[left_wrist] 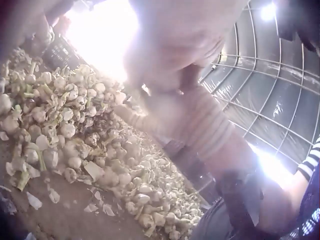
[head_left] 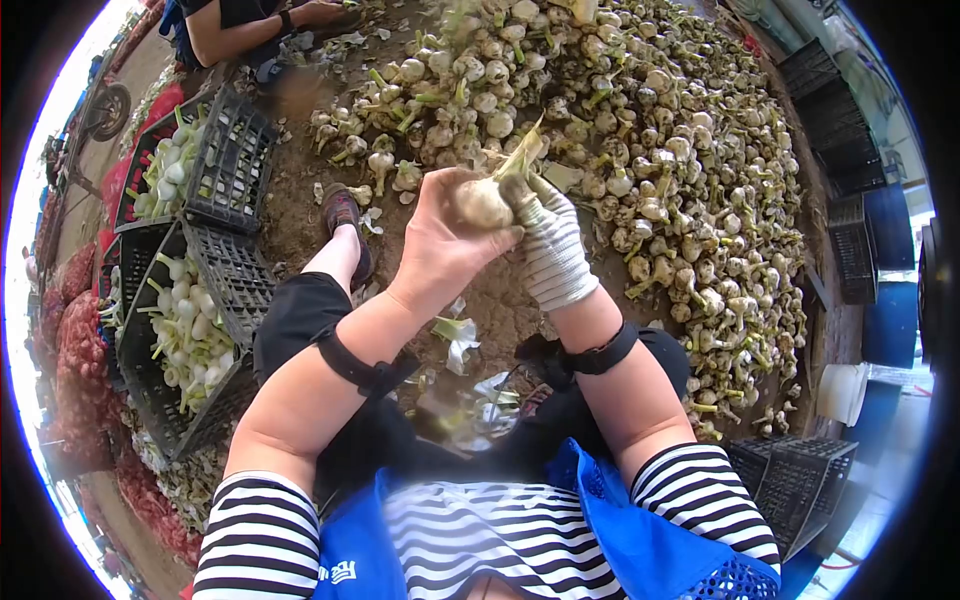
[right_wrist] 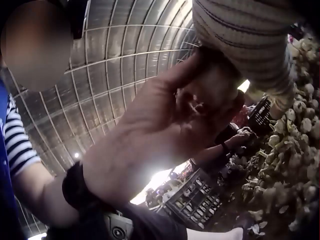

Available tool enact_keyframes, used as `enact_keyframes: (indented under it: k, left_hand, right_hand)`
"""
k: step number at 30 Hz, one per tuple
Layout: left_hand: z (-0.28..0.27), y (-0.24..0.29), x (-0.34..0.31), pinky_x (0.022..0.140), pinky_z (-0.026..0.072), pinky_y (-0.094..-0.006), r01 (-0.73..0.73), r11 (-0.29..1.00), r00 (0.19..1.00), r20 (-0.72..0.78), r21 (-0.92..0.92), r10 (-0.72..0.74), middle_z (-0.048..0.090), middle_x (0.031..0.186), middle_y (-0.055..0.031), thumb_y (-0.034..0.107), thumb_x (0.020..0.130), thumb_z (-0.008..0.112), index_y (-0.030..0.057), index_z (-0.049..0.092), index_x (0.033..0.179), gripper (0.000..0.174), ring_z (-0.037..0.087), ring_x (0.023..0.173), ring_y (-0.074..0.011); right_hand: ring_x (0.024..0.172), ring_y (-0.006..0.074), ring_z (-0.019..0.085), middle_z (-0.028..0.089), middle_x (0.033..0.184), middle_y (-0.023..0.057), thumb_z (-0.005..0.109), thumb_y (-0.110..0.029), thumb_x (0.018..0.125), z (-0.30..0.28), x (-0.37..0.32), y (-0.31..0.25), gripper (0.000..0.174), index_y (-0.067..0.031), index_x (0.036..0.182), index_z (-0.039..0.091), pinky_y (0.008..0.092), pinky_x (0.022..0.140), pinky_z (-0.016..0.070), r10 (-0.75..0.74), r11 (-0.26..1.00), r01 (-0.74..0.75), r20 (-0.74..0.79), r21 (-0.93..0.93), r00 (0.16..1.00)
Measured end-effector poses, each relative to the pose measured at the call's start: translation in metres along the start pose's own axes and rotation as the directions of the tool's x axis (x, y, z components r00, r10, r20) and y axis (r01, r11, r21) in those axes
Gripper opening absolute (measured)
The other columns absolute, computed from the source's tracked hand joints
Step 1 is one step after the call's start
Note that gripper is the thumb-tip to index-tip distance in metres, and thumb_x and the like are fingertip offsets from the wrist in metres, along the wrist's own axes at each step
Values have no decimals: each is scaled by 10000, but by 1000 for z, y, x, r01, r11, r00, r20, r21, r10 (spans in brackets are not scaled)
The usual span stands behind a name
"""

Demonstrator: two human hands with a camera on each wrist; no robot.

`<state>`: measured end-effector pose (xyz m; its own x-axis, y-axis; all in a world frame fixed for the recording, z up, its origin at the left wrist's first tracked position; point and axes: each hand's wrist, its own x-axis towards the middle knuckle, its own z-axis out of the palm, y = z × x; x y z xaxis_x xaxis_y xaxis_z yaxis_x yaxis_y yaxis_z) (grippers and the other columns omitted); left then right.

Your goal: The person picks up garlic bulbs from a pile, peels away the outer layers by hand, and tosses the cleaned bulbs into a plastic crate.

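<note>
In the head view, my bare left hand [head_left: 440,242] cups a pale garlic bulb [head_left: 484,205] between fingers and thumb. The bulb's stalk and loose leafy skin [head_left: 524,155] point up and away from me. My right hand [head_left: 550,245], in a striped knit glove, grips the bulb at the base of that stalk. Both hands meet around the bulb, above the dirt floor. The right wrist view has the left palm [right_wrist: 150,130] in shadow beside the gloved hand [right_wrist: 245,47]. In the left wrist view, glare washes out the glove [left_wrist: 200,120].
A large heap of garlic [head_left: 700,240] spreads ahead and right. Black crates [head_left: 180,330] of cleaned white bulbs stand at left, near red net sacks [head_left: 85,370]. Another crate [head_left: 795,490] is at lower right. Peeled skins [head_left: 458,340] lie between my legs. Another person's arm [head_left: 235,35] shows at top left.
</note>
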<state>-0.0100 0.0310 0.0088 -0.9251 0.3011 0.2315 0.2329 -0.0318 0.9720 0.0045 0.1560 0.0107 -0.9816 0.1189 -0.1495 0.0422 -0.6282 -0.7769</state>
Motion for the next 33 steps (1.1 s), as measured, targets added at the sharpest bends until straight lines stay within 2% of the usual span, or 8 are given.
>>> enact_keyframes:
  k: [6, 8, 9, 11, 19, 24, 26, 33]
  left_hand:
    - [-25, 9, 18, 771, 507, -353, 693, 345, 704, 492, -633, -512, 542, 1111, -154, 551, 867, 375, 33, 445, 1181, 609, 592, 883, -249]
    - [-11, 4, 15, 779, 497, -332, 689, 354, 686, 413, -632, -599, 553, 1065, -137, 467, 857, 490, 21, 446, 1174, 549, 583, 890, -217]
    - [-4, -3, 10, 770, 496, -319, 507, 779, 852, 78, -369, -517, 555, 1041, -125, 396, 851, 536, 17, 443, 1172, 505, 581, 876, -205]
    - [0, -6, 3, 722, 495, -279, 8, 996, 994, -109, 92, 2, 555, 983, -83, 209, 834, 615, 15, 424, 1169, 432, 579, 801, -156]
    - [-25, 10, 16, 640, 541, -301, 470, 691, 879, 219, -549, -424, 591, 961, -96, 330, 892, 499, 37, 421, 1183, 420, 624, 749, -211]
    - [-20, 9, 8, 576, 513, -256, 536, 590, 843, 340, -604, -417, 563, 957, -80, 434, 841, 545, 59, 411, 1197, 534, 567, 676, -159]
    - [-16, 9, 12, 813, 478, -289, 149, 987, 986, -62, -63, -153, 489, 1156, -72, 418, 890, 464, 88, 366, 1264, 508, 526, 971, -134]
    - [-17, 8, 7, 531, 482, -209, 335, 823, 941, 198, -458, -273, 567, 1016, -77, 416, 786, 630, 84, 380, 1231, 609, 587, 749, -116]
  right_hand:
    - [686, 53, 540, 644, 793, 48, 565, -130, 860, 2, -3, 1, 194, 25, 962, 621, 222, 596, 463, -243, 844, 190, -42, -501, 969]
    - [626, 53, 522, 642, 729, 57, 573, -122, 844, 1, 1, -4, 194, 36, 945, 624, 237, 559, 455, -329, 737, 218, -58, -640, 943]
    - [620, 59, 528, 641, 724, 58, 576, -123, 843, -3, 4, -8, 193, 36, 940, 625, 239, 555, 454, -366, 658, 229, -39, -717, 930]
    - [612, 77, 553, 642, 724, 61, 571, -121, 846, -6, 3, -15, 184, 38, 922, 626, 228, 548, 449, -448, 422, 269, 59, -866, 892]
    - [718, 103, 616, 635, 865, 73, 554, -118, 859, -11, -6, -37, 187, -2, 1001, 591, 216, 609, 518, 50, 997, -50, -3, -61, 999]
    - [725, 82, 574, 618, 865, 64, 484, -58, 883, -4, -14, -27, 170, 37, 1003, 556, 213, 657, 493, -85, 876, 118, 91, -468, 992]
    - [711, 62, 547, 617, 840, 51, 490, -60, 882, -3, -12, -27, 161, 38, 990, 559, 208, 621, 473, -101, 875, 97, 17, -474, 995]
    - [636, 79, 561, 602, 784, 25, 501, -116, 890, 7, -24, -35, 172, 9, 999, 549, 187, 582, 466, 64, 903, 17, 173, -429, 983]
